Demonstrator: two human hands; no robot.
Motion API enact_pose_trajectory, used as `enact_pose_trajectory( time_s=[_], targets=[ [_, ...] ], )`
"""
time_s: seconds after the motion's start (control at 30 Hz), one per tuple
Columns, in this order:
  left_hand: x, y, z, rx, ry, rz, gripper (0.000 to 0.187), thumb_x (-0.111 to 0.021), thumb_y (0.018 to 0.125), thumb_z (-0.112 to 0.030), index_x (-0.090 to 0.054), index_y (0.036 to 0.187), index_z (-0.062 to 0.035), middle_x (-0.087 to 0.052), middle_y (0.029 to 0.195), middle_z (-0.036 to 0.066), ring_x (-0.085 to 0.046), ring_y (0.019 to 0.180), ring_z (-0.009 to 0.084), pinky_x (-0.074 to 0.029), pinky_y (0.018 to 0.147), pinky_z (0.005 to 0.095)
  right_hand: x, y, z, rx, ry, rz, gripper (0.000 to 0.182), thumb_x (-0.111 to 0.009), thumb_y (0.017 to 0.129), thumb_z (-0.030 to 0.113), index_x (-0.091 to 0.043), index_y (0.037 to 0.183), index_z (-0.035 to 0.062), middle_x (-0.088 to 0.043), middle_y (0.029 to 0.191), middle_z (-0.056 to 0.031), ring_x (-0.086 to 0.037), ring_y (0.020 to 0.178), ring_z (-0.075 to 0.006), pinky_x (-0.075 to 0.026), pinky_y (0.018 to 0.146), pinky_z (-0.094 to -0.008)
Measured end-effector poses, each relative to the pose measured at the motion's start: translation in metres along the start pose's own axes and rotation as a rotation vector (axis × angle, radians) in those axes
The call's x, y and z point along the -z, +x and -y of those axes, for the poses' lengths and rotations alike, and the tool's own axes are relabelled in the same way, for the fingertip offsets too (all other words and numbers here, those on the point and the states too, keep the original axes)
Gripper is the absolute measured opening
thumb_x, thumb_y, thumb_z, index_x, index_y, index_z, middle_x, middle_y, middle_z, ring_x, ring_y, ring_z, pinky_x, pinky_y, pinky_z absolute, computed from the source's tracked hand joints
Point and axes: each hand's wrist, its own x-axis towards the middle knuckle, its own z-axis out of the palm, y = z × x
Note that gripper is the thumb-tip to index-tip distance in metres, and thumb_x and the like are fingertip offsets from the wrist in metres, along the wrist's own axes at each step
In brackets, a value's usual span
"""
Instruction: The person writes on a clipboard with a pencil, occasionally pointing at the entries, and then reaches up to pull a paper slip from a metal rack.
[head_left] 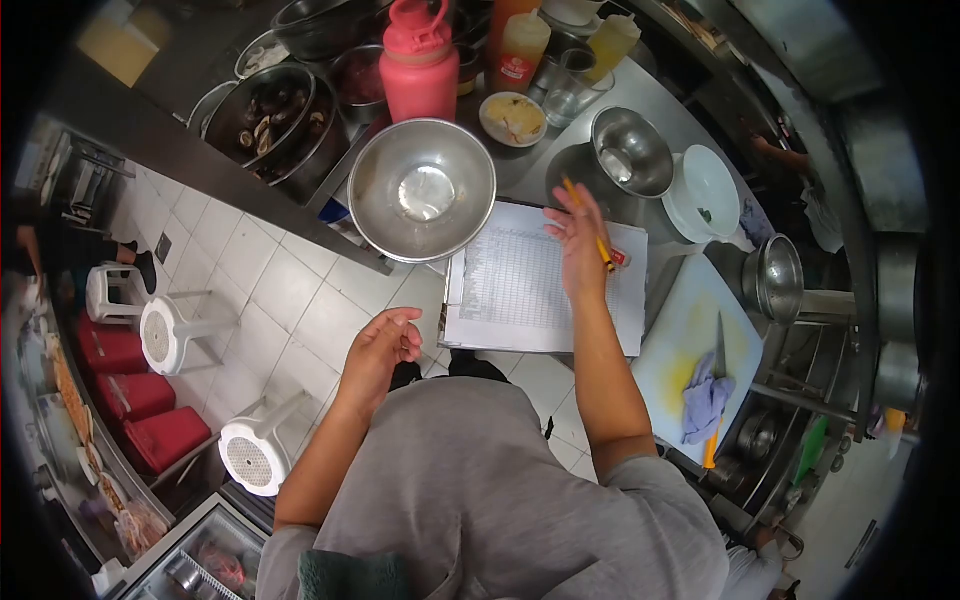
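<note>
My right hand (pixel 577 245) is over a printed sheet with a table grid (pixel 530 300), with a yellow pencil (pixel 605 252) held among its fingers. Under the sheet is a dark-edged board or stack at the counter's edge. A small red and white item (pixel 620 258) lies on the paper beside that hand. My left hand (pixel 385 345) hangs in the air left of the sheet, fingers loosely curled and apart, holding nothing. Beyond it, a wide steel bowl (pixel 370 215) overlaps the paper's upper left corner.
On the right, a white cutting board (pixel 655 350) carries a knife (pixel 720 345) and a purple cloth (pixel 706 402). A pink bottle (pixel 420 85), sauce bottles, a small plate of food (pixel 512 120) and steel bowls (pixel 650 150) stand farther back. White stools (pixel 255 455) are on the left floor.
</note>
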Motion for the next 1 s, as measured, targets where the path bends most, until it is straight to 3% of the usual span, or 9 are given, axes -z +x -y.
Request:
enact_pose_trajectory(
  time_s=[0.03,0.13,0.23,0.37,0.47,0.57,0.77,1.0],
  targets=[
    [0.000,0.001,0.001,0.007,-0.002,0.002,0.026,-0.047,0.097,-0.023,-0.058,0.109,-0.0021,-0.057,0.078,0.000,-0.053,0.069,0.0088,-0.042,0.066,0.0222,-0.002,-0.003,-0.003,-0.065,0.043,-0.049,0.031,-0.051,0.094,0.020,-0.053,0.116,-0.0013,-0.063,0.094,-0.0116,-0.058,0.078,-0.0143,-0.047,0.073,-0.0272],
    [0.002,0.003,0.004,0.029,0.012,0.001,0.027,-0.046,0.097,-0.022,-0.058,0.109,-0.0014,-0.058,0.079,0.001,-0.054,0.070,0.0097,-0.043,0.067,0.0233,0.036,-0.003,-0.051,-0.088,-0.085,0.077,0.030,-0.049,0.095,0.020,-0.053,0.115,-0.0016,-0.063,0.097,-0.0129,-0.061,0.078,-0.0159,-0.050,0.070,-0.0270],
    [0.003,0.005,0.008,0.056,0.031,0.003,0.027,-0.045,0.097,-0.021,-0.058,0.109,-0.0010,-0.058,0.080,0.001,-0.055,0.071,0.0101,-0.044,0.067,0.0238,0.014,-0.021,-0.042,-0.187,-0.205,0.104,0.024,-0.050,0.094,0.016,-0.053,0.112,0.0010,-0.063,0.095,-0.0118,-0.061,0.077,-0.0152,-0.049,0.065,-0.0253],
    [0.002,0.006,0.009,0.094,0.080,-0.003,0.027,-0.044,0.097,-0.022,-0.058,0.109,-0.0008,-0.058,0.080,0.002,-0.055,0.071,0.0104,-0.044,0.067,0.0241,-0.002,-0.030,-0.049,-0.046,-0.237,0.104,0.021,-0.054,0.091,0.011,-0.056,0.108,-0.0006,-0.065,0.093,-0.0124,-0.063,0.080,-0.0150,-0.051,0.067,-0.0242],
    [0.004,0.008,0.011,0.116,0.083,-0.002,0.025,-0.049,0.096,-0.023,-0.060,0.107,-0.0039,-0.059,0.079,0.000,-0.055,0.071,0.0089,-0.043,0.068,0.0216,0.005,-0.027,-0.044,-0.212,-0.421,0.112,0.022,-0.054,0.090,0.009,-0.058,0.109,-0.0001,-0.065,0.093,-0.0109,-0.062,0.079,-0.0142,-0.051,0.070,-0.0240],
    [0.014,0.012,0.014,0.117,0.119,-0.036,0.024,-0.048,0.095,-0.022,-0.060,0.107,-0.0041,-0.059,0.080,0.000,-0.055,0.071,0.0096,-0.044,0.068,0.0219,-0.007,-0.029,-0.048,-0.138,-0.208,0.030,0.016,-0.057,0.088,0.008,-0.061,0.101,0.0010,-0.063,0.085,-0.0063,-0.059,0.072,-0.0113,-0.049,0.066,-0.0226],
    [0.057,0.022,0.036,0.132,0.264,-0.142,0.026,-0.051,0.093,-0.027,-0.061,0.107,-0.0065,-0.060,0.081,0.001,-0.057,0.071,0.0108,-0.044,0.067,0.0235,0.002,-0.026,-0.063,-0.045,-0.608,0.006,0.007,-0.059,0.084,0.008,-0.060,0.087,0.0025,-0.065,0.086,-0.0073,-0.060,0.073,-0.0101,-0.049,0.065,-0.0229],
    [0.126,0.027,0.083,0.238,0.448,-0.282,0.031,-0.053,0.089,-0.032,-0.061,0.103,-0.0061,-0.062,0.080,0.003,-0.059,0.069,0.0121,-0.044,0.062,0.0258,-0.005,-0.030,-0.061,-0.068,-0.459,-0.029,0.006,-0.058,0.085,0.007,-0.057,0.089,0.0027,-0.063,0.081,-0.0046,-0.055,0.064,-0.0081,-0.047,0.057,-0.0224]
  ],
)
